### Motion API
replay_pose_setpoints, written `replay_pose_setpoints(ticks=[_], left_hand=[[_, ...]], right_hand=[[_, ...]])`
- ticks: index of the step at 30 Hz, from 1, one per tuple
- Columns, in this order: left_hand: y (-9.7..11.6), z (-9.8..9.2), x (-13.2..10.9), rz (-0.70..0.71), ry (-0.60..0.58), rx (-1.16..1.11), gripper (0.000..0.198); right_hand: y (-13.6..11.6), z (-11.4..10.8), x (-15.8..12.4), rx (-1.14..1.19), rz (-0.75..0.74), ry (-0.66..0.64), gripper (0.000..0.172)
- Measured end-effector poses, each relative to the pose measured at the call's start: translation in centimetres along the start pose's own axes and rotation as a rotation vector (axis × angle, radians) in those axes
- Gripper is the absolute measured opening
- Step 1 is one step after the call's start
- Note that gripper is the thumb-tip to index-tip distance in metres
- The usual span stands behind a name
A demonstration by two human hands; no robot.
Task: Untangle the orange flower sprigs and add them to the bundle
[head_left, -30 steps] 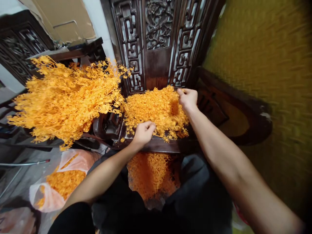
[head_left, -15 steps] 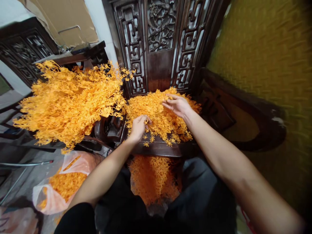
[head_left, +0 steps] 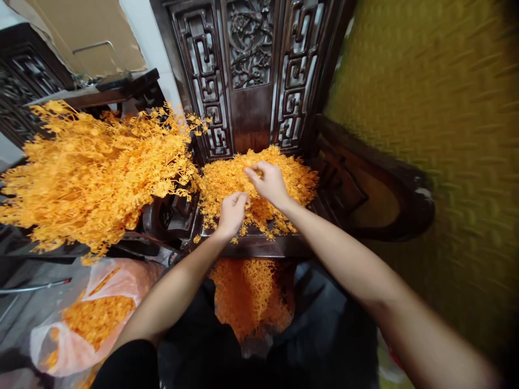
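Note:
A heap of small orange plastic sprigs (head_left: pixel 292 178) lies on the seat of a dark carved wooden chair (head_left: pixel 263 246). My left hand (head_left: pixel 232 212) rests on the near part of the heap, fingers curled round a few sprigs. My right hand (head_left: pixel 270 182) is just beyond it, thumb and fingers pinched on a sprig at the top of the heap. The two hands nearly touch.
A big bundle of orange plastic branches (head_left: pixel 93 173) lies on the furniture to the left. A clear bag of orange pieces (head_left: pixel 85 319) sits on the floor at lower left, another bag (head_left: pixel 251 294) between my knees. A yellow woven surface (head_left: pixel 438 97) fills the right.
My right hand came back from the heap's far right edge to its middle, opened briefly, then pinched a sprig close to my left hand. The left hand barely moved.

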State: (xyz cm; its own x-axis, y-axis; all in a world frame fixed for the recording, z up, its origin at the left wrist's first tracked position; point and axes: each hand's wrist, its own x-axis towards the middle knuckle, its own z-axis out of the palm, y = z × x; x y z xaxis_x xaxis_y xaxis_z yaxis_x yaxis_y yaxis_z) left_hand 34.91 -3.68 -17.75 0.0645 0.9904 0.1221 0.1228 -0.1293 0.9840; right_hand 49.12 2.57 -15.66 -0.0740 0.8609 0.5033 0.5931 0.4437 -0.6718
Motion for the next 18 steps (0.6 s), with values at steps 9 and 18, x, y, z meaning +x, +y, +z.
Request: replay_pose_setpoints(ticks=[9, 18], left_hand=[[-0.1, 1.6, 0.3, -0.068, -0.053, -0.046, 0.035], [0.8, 1.3, -0.6, -0.105, -0.205, -0.005, 0.032]], right_hand=[[4.5, 0.6, 4.1, -0.147, 0.269, 0.085, 0.057], [9.4, -0.9, 5.2, -0.057, 0.524, 0.267, 0.063]])
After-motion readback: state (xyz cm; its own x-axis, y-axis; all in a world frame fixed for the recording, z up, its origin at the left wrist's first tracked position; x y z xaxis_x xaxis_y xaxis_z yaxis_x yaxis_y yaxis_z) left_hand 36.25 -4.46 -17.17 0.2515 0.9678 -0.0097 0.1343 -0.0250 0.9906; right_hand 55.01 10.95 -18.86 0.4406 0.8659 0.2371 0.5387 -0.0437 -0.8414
